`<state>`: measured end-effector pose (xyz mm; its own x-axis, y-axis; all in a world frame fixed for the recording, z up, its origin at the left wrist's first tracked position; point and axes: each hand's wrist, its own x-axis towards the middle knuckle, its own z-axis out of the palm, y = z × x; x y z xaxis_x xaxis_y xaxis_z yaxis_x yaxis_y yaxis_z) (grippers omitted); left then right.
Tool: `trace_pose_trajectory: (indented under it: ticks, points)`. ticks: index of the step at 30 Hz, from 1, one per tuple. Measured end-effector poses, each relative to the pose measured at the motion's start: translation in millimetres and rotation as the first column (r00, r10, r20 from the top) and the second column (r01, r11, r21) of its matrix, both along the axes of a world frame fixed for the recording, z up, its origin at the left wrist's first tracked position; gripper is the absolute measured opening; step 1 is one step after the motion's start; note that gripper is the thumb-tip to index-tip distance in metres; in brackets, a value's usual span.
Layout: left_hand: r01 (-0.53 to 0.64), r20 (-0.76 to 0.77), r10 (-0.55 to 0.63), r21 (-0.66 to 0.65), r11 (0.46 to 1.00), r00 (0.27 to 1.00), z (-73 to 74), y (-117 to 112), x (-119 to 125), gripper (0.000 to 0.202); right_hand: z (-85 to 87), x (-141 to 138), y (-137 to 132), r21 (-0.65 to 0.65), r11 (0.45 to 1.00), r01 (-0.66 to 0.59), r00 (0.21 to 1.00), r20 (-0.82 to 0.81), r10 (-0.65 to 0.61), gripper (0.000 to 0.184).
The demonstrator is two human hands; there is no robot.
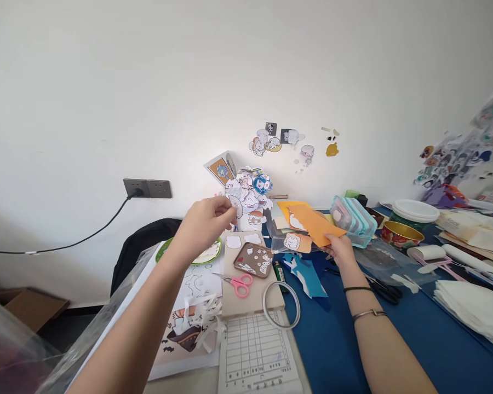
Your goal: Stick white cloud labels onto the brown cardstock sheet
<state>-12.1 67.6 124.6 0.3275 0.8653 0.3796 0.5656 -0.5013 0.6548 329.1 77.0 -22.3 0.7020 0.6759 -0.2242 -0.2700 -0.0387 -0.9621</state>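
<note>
My left hand (207, 221) is closed in a pinch on a pale paper cutout (236, 204), just in front of a pile of cartoon paper cutouts (248, 189) against the wall. My right hand (339, 247) grips the lower corner of a sheet of orange paper (314, 223). Beneath that sheet sits a clear box (277, 243) with a cartoon cutout (298, 242) at its front. Between my arms are a brown tray (246, 264) of small cutouts, pink-handled scissors (241, 285) lying partly open, and a white ring (298, 309), probably a tape roll.
Torn blue paper (310, 276) lies on the blue tabletop (324, 350). Rightward stand a light-blue container (363, 221), a red-gold tin (402, 235) and a white-lidded tub (414, 210). A printed form (254, 350) and paper scraps (207, 314) occupy the near left. A wall socket (159, 189) carries a plugged cable.
</note>
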Motion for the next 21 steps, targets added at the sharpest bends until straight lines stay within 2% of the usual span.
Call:
trace_pose_trajectory:
  ticks: [4, 9, 11, 13, 17, 21]
  points:
    - [-0.025, -0.018, 0.026, 0.018, 1.000, 1.000, -0.5, 2, -2, 0.021, 2.4, -2, -1, 0.046, 0.999, 0.015, 1.000, 0.004, -0.016, 0.032]
    - [-0.024, -0.001, 0.024, 0.003, 1.000, 1.000, 0.0, 2, -3, 0.022, 14.7, -9, -1, 0.244, 0.962, 0.119, 0.987, 0.073, -0.141, 0.030]
    - [0.034, 0.056, -0.032, -0.036, 0.999, 0.998, -1.2, 1, 2, 0.023, 20.9, -16, -2, 0.339, 0.928, 0.156, 0.975, 0.099, -0.200, 0.030]
    - [0.145, 0.143, -0.128, -0.114, 0.983, 0.981, -6.0, -1, 13, 0.022, 25.7, -29, -4, 0.421, 0.891, 0.168, 0.963, 0.122, -0.239, 0.034]
    - [0.314, 0.250, -0.259, -0.217, 0.924, 0.933, -31.3, -6, 45, 0.024, 28.7, -72, -12, 0.526, 0.843, 0.113, 0.954, 0.180, -0.240, 0.047]
    - [0.402, 0.342, -0.294, -0.307, 0.863, 0.893, -65.3, -3, 72, 0.028, 26.7, -114, -23, 0.549, 0.836, 0.004, 0.956, 0.242, -0.164, 0.050]
